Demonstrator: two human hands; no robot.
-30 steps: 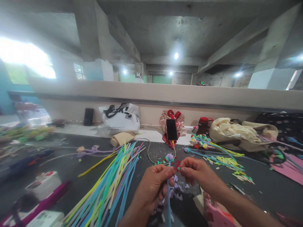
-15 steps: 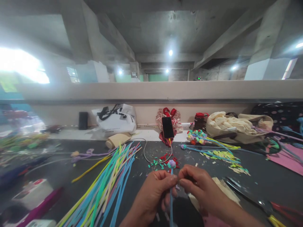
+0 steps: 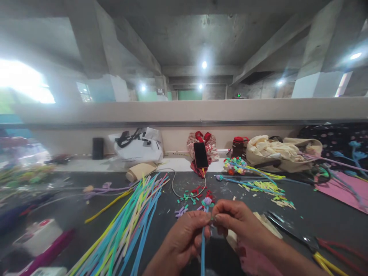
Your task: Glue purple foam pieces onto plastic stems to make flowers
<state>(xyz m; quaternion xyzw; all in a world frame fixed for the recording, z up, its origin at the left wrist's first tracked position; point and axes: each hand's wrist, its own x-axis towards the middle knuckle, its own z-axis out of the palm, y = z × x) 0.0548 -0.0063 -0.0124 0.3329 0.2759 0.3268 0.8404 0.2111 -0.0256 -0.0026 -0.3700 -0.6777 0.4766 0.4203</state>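
My left hand point(image 3: 184, 235) is closed around a blue pipe cleaner stem point(image 3: 202, 245), which stands nearly upright between thumb and fingers. A small lilac flower head point(image 3: 207, 201) tops the stem, with a bit of turquoise just below it. Pinched together, the thumb and forefinger of my right hand point(image 3: 240, 219) meet my left fingertips beside the stem. A speck of green shows there, too small to name. Lilac cut pieces point(image 3: 181, 211) lie just left of the flower head, and red and green ones point(image 3: 191, 196) behind it.
Many long coloured pipe cleaners point(image 3: 129, 226) fan out at left. Large scissors point(image 3: 306, 239) lie at right. Farther back are yellow-green cut pieces point(image 3: 270, 188), finished flower stems point(image 3: 237, 165), a phone point(image 3: 200, 155) on a cable, a white bag point(image 3: 138, 147) and a beige cloth bag point(image 3: 283, 153).
My right fingertips have closed in against my left ones beside the stem. The lilac pieces left of the flower head have come into view. The camera view has shifted slightly.
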